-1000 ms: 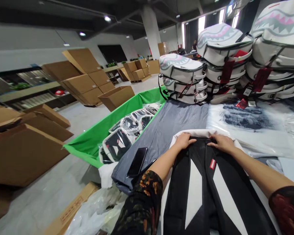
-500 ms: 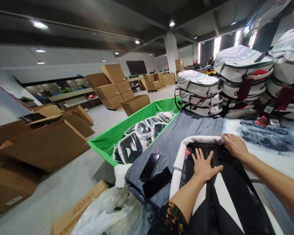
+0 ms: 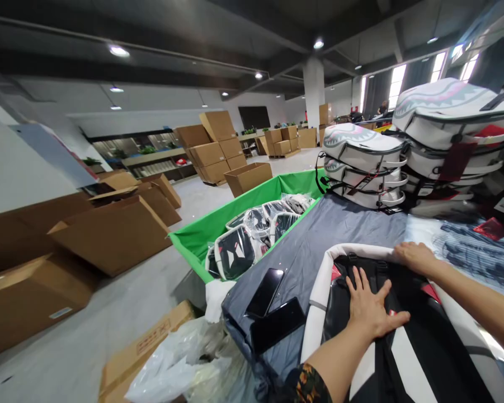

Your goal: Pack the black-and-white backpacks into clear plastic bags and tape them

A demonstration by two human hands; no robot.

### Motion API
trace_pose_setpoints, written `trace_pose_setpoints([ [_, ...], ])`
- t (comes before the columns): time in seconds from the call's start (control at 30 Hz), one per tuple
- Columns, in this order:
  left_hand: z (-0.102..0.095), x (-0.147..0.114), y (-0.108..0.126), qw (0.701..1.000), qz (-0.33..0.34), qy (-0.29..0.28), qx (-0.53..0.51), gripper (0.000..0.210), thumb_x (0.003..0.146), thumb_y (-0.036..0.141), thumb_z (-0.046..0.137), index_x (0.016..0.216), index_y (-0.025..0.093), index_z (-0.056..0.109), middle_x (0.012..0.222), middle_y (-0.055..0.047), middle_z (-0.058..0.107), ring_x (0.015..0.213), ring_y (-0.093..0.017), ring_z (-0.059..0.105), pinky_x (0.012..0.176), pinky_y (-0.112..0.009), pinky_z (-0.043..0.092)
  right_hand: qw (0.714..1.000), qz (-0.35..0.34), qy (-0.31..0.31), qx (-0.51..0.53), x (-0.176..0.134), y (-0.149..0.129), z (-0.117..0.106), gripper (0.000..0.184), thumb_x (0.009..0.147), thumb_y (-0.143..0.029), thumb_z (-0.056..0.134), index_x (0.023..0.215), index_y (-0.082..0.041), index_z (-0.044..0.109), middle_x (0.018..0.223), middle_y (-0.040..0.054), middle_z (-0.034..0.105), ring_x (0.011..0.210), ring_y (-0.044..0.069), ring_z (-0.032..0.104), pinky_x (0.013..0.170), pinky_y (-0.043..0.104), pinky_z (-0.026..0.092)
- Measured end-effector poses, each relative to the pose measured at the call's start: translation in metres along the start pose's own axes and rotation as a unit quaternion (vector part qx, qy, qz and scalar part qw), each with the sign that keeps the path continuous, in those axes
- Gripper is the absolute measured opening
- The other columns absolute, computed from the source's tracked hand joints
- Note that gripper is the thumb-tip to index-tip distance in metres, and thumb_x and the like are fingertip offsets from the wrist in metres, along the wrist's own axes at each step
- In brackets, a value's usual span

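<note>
A backpack (image 3: 434,336) with white edges and a black back panel lies in front of me, straps upward, on the grey-covered table. My left hand (image 3: 371,305) presses flat on its black panel, fingers spread. At the upper edge, my right hand (image 3: 417,258) is curled over the white rim, its fingertips partly hidden. Two dark phones (image 3: 265,292) (image 3: 277,324) lie to the left of the backpack on the grey cloth (image 3: 293,252). The lower part of the backpack runs out of view.
Stacked white backpacks (image 3: 363,162) stand behind on the table, with another stack (image 3: 453,134) farther right. Left of the table, a green-lined bin (image 3: 188,243) holds several plastic-wrapped backpacks. Cardboard boxes (image 3: 113,229) and plastic bags (image 3: 172,358) lie on the floor side.
My view has turned to the left, so the scene sits farther right in the picture. Both hands stay on the backpack, the left one spread and the right one at the rim.
</note>
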State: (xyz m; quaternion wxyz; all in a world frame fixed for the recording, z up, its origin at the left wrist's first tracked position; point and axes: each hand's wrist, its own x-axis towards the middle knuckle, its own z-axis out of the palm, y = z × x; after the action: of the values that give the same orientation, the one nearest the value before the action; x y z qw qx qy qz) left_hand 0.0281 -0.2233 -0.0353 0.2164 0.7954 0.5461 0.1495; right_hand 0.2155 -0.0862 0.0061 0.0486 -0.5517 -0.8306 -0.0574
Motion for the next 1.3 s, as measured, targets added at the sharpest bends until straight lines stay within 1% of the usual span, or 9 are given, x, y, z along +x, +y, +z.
trace_pose_setpoints([
  [0.1, 0.000, -0.005, -0.002, 1.000, 0.016, 0.002, -0.010, 0.083, 0.086, 0.078, 0.048, 0.158, 0.039, 0.034, 0.173, -0.007, 0.008, 0.156, -0.046, -0.010, 0.119, -0.077, 0.004, 0.996, -0.085, -0.011, 0.024, 0.032, -0.065, -0.005, 0.036, 0.090, -0.020, 0.059, 0.125, -0.025, 0.065, 0.126, 0.0120, 0.067, 0.115, 0.025, 0.065, 0.094, 0.036, 0.050],
  [0.2, 0.001, -0.008, -0.007, 0.999, 0.026, 0.019, -0.004, 0.081, 0.088, 0.070, 0.052, 0.159, 0.037, 0.032, 0.173, -0.006, 0.010, 0.157, -0.047, -0.003, 0.121, -0.075, 0.007, 0.991, -0.116, -0.056, 0.026, 0.073, -0.115, 0.007, 0.039, 0.088, -0.027, 0.071, 0.126, -0.023, 0.063, 0.122, 0.0081, 0.068, 0.108, 0.022, 0.066, 0.090, 0.034, 0.053],
  [0.43, 0.008, 0.013, -0.025, 0.994, 0.103, 0.018, 0.020, 0.075, 0.094, 0.037, 0.045, 0.164, 0.031, 0.018, 0.170, -0.004, 0.026, 0.155, -0.037, 0.021, 0.125, -0.070, 0.012, 0.990, -0.091, -0.110, 0.010, 0.122, -0.133, 0.023, 0.023, 0.093, -0.037, 0.070, 0.104, -0.016, 0.067, 0.099, 0.0035, 0.069, 0.088, 0.017, 0.068, 0.080, 0.036, 0.058],
  [0.67, 0.005, 0.019, -0.015, 0.996, 0.070, 0.058, 0.019, 0.062, 0.099, 0.039, 0.042, 0.156, 0.013, 0.041, 0.159, -0.015, 0.046, 0.151, -0.033, 0.031, 0.129, -0.056, 0.011, 0.994, -0.092, -0.008, 0.058, -0.013, -0.109, 0.006, 0.059, 0.091, -0.022, 0.059, 0.149, -0.018, 0.045, 0.157, 0.0163, 0.043, 0.146, 0.027, 0.039, 0.118, 0.044, 0.039],
  [0.83, -0.004, 0.019, -0.009, 0.994, -0.014, 0.095, -0.046, 0.047, 0.104, 0.021, 0.028, 0.143, 0.011, 0.052, 0.149, -0.015, 0.056, 0.146, -0.023, 0.042, 0.130, -0.045, 0.016, 0.989, -0.109, 0.072, 0.073, -0.153, -0.097, 0.015, 0.054, 0.101, -0.046, 0.041, 0.145, -0.018, 0.050, 0.147, 0.0178, 0.055, 0.137, 0.032, 0.050, 0.114, 0.050, 0.042],
  [1.0, -0.031, 0.011, -0.006, 0.998, 0.000, 0.033, -0.047, 0.043, 0.102, 0.014, 0.031, 0.137, 0.017, 0.056, 0.145, -0.011, 0.060, 0.137, -0.023, 0.050, 0.123, -0.048, 0.028, 0.997, -0.048, 0.047, 0.029, -0.180, -0.133, 0.033, 0.055, 0.101, -0.039, 0.034, 0.140, -0.005, 0.053, 0.142, 0.0245, 0.056, 0.130, 0.034, 0.053, 0.109, 0.049, 0.041],
  [1.13, -0.048, -0.053, -0.002, 0.986, 0.150, -0.058, -0.039, 0.021, 0.099, 0.037, 0.055, 0.110, 0.025, 0.068, 0.117, -0.003, 0.072, 0.113, -0.022, 0.062, 0.105, -0.035, 0.044, 0.997, -0.030, 0.055, 0.039, -0.167, -0.141, 0.036, 0.046, 0.100, -0.033, 0.038, 0.130, -0.007, 0.060, 0.131, 0.0223, 0.063, 0.115, 0.032, 0.058, 0.098, 0.044, 0.043],
  [1.23, -0.037, -0.100, -0.001, 0.911, 0.389, -0.130, 0.053, 0.030, 0.096, 0.051, 0.058, 0.092, 0.022, 0.067, 0.096, -0.006, 0.071, 0.096, -0.023, 0.061, 0.092, -0.035, 0.045, 0.996, -0.023, 0.070, 0.050, -0.162, -0.139, 0.039, 0.040, 0.100, -0.031, 0.039, 0.120, -0.009, 0.065, 0.115, 0.0209, 0.067, 0.101, 0.031, 0.059, 0.090, 0.044, 0.043],
  [1.3, -0.019, -0.111, -0.005, 0.870, 0.453, -0.139, 0.135, 0.030, 0.100, 0.043, 0.052, 0.089, 0.020, 0.067, 0.089, -0.007, 0.069, 0.090, -0.023, 0.060, 0.087, -0.036, 0.044, 0.994, -0.008, 0.088, 0.061, -0.159, -0.136, 0.041, 0.038, 0.101, -0.030, 0.038, 0.118, -0.009, 0.065, 0.111, 0.0206, 0.066, 0.098, 0.032, 0.058, 0.088, 0.045, 0.042],
])
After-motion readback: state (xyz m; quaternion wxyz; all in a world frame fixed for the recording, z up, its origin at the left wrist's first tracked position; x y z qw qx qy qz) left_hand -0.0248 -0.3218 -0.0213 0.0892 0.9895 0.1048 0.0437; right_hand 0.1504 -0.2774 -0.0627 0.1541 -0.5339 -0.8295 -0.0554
